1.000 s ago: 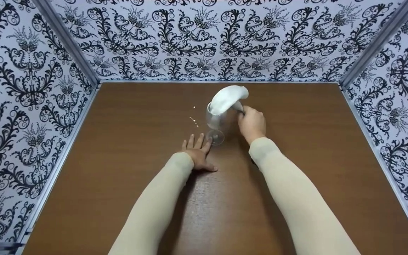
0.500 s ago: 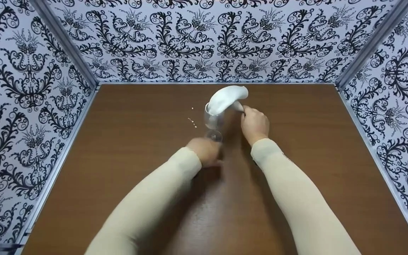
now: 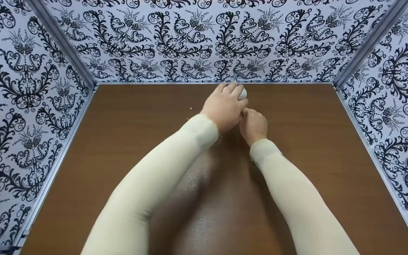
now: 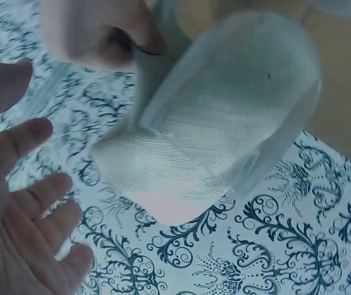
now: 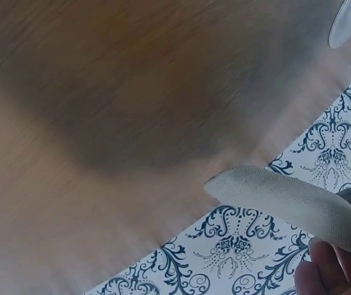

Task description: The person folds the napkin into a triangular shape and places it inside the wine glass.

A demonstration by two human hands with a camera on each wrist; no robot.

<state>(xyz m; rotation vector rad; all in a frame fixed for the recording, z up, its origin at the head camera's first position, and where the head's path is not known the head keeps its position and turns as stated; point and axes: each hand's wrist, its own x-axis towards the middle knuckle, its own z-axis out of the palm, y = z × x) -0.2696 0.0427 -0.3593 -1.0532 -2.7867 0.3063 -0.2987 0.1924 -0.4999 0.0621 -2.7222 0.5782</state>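
Note:
A white, finely textured cloth [image 3: 243, 93] is mostly hidden in the head view, where only a small piece shows past my left hand [image 3: 223, 106]. My right hand [image 3: 253, 125] grips its narrow, gathered end. The left wrist view shows the cloth [image 4: 169, 184] at the mouth of a clear stemmed glass [image 4: 273, 67], partly inside the bowl. There, my left hand [image 4: 27, 209] is beside them with fingers loosely spread, holding nothing. From the right wrist, the cloth [image 5: 286, 203] curves out of my right hand [image 5: 329, 270], and the glass foot [image 5: 346, 27] shows at the top corner.
A brown wooden tabletop [image 3: 119, 148] lies under both arms. Patterned panels [image 3: 197, 39] enclose its back and sides. A small white speck [image 3: 191, 108] lies on the wood left of my left hand.
My left hand has lifted from the table beside the glass foot and moved forward and right, over the glass and cloth. My right hand keeps its grip, nearly unmoved.

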